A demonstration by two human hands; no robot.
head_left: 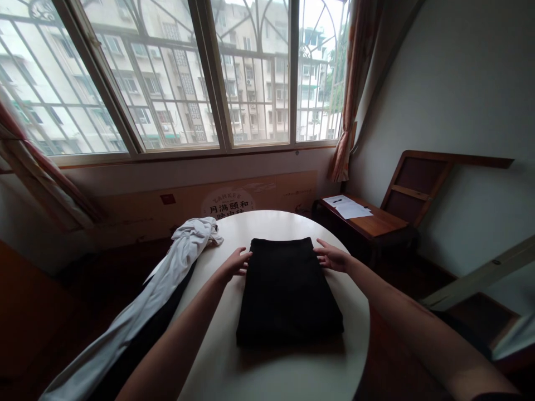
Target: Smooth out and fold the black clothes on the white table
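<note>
A black cloth (pixel 288 289), folded into a thick rectangle, lies flat on the round white table (pixel 200 367). At its far left edge is my left hand (pixel 237 263), fingers apart, the fingertips at the cloth's side. My right hand (pixel 332 257) is at the far right edge, fingers spread, with the fingertips touching or very near the cloth. Neither hand is closed around it. Left of my left arm, a crumpled light grey cloth (pixel 196 233) rests on the table's edge and hangs down, with a dark cloth under it.
Beyond the table, a long printed cardboard box (pixel 267 195) stands below the barred windows. On the right, a wooden chair (pixel 378 216) holds papers (pixel 349 207) on its seat. Curtains (pixel 343 145) hang beside the windows. A pale beam (pixel 480 273) slants at the right.
</note>
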